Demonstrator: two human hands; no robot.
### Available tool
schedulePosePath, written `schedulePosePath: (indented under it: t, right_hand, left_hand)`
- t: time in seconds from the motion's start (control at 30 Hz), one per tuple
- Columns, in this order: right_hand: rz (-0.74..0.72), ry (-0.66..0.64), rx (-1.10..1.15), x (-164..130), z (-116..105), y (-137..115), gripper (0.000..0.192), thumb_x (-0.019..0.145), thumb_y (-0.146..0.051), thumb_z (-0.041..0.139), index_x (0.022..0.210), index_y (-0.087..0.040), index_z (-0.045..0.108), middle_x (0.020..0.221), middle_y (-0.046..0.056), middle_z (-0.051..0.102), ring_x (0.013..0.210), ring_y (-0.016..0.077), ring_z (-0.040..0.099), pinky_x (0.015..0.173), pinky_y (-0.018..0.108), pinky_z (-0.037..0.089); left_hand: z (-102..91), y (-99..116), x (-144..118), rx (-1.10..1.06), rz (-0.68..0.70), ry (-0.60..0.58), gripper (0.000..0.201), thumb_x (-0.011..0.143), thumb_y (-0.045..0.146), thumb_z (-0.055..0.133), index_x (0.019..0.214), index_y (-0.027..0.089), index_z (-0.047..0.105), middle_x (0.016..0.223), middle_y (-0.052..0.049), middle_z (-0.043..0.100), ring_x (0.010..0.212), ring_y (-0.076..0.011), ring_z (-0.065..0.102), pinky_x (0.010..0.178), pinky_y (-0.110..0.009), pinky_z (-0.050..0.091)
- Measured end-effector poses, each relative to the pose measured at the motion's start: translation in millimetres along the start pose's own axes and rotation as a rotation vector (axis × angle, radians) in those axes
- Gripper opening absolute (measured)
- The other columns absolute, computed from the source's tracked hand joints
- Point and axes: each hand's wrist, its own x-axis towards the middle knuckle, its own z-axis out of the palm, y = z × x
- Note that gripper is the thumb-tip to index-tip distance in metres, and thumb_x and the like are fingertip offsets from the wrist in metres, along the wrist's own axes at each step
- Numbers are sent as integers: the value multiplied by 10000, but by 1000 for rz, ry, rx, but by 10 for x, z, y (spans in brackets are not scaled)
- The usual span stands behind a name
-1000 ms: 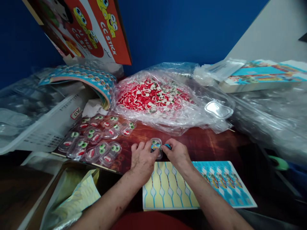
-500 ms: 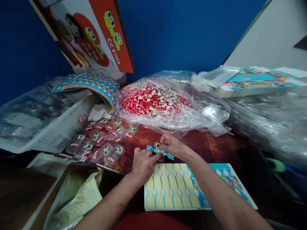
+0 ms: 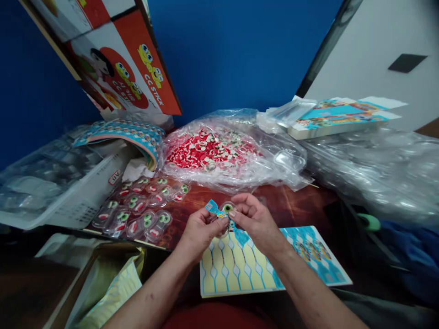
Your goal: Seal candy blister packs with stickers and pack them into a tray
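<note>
Above the near edge of the table, both hands hold a small clear plastic pack (image 3: 227,207) with a green-and-white eye piece inside. A blue printed sticker (image 3: 213,207) lies across it, one end sticking out to the upper left and the other hanging down to the right. My left hand (image 3: 200,229) is closed on the pack's left side, thumb pressed on the sticker. From the right, my right hand (image 3: 255,221) pinches the pack with thumb and fingers. Just below lies a stack of sticker sheets (image 3: 236,274), its left part peeled to yellow backing and its right part still carrying blue stickers.
Several filled clear packs (image 3: 158,226) lie at left beside a white basket (image 3: 85,196) of clear plastic shells. A big clear bag (image 3: 212,151) of red and white pieces stands at the back. Plastic sheets (image 3: 370,160) lie right; an open box (image 3: 92,269) holds used backing.
The pack has been lifted off the table with the sticker on it. Both hands now grip its sides, where before they pressed the sticker down. The view has shifted slightly.
</note>
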Motion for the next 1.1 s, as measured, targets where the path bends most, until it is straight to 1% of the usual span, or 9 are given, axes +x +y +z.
schedulePosePath:
  t: [0.1, 0.27, 0.43, 0.5, 0.57, 0.67, 0.77, 0.9, 1.1]
  right_hand:
    - [-5, -26, -6, -65, -57, -24, 371, 679, -264, 660, 987, -184, 470, 611, -63, 554, 529, 75, 517, 508, 204, 397]
    - [-2, -277, 19, -189, -154, -13, 685, 697, -206, 655, 1290, -257, 316, 662, -70, 561, 608, 96, 560, 557, 232, 440]
    - [-13, -411, 20, -238, -239, 8, 637, 737, -214, 590, 1309, -247, 312, 713, -42, 605, 620, 99, 575, 557, 240, 452]
    - [-28, -321, -99, -245, -293, 2, 627, 728, -236, 595, 1300, -233, 339, 767, -9, 625, 647, 118, 583, 554, 252, 459]
    - [-143, 4, -297, -283, -326, -19, 531, 717, -265, 605, 1220, -208, 444, 834, 28, 629, 691, 140, 586, 578, 272, 467]
    - [-380, 496, -597, -407, -261, -60, 178, 749, -297, 578, 882, -182, 607, 791, 42, 615, 697, 157, 568, 627, 295, 457]
    - [-435, 381, -711, -525, -57, -40, 162, 790, -296, 536, 696, -188, 611, 664, 23, 583, 617, 141, 537, 577, 270, 432]
    - [-336, 287, -496, -534, 164, 118, 192, 829, -314, 492, 744, -181, 601, 719, 28, 579, 655, 138, 539, 590, 256, 440]
    - [-222, 208, -143, -502, 97, 279, 219, 875, -367, 424, 895, -194, 558, 819, 23, 590, 719, 136, 537, 657, 243, 456]
  left_hand:
    - [2, -13, -8, -45, -3, -4, 323, 513, 308, 781, 665, 118, 570, 531, 29, 570, 441, -68, 499, 481, -215, 419]
    - [18, 13, -47, -134, 4, 17, 289, 531, 265, 777, 676, 115, 576, 555, 3, 613, 453, -85, 535, 485, -217, 423]
    - [73, 60, -118, -191, -77, -118, 269, 530, 263, 774, 647, 98, 595, 508, -15, 607, 414, -108, 543, 437, -222, 417]
    - [80, 38, -118, -200, -69, -54, 281, 505, 256, 788, 619, 105, 581, 493, -2, 596, 394, -94, 522, 420, -212, 408]
    - [76, 3, -99, -212, -21, 51, 294, 491, 247, 797, 628, 116, 573, 506, 14, 597, 405, -82, 517, 441, -212, 425]
    - [80, -52, -67, -209, 85, 171, 296, 499, 246, 796, 667, 127, 583, 556, 21, 620, 465, -85, 548, 497, -218, 455]
    - [127, -101, -71, -169, 165, 225, 268, 529, 250, 781, 698, 132, 610, 618, 11, 649, 530, -93, 574, 548, -222, 472]
    - [216, -181, -135, -86, 230, 238, 214, 565, 276, 759, 668, 131, 640, 613, 5, 650, 555, -96, 574, 573, -221, 480]
    - [272, -253, -177, -27, 114, 104, 226, 591, 339, 739, 644, 134, 662, 569, 2, 629, 472, -84, 524, 497, -222, 448]
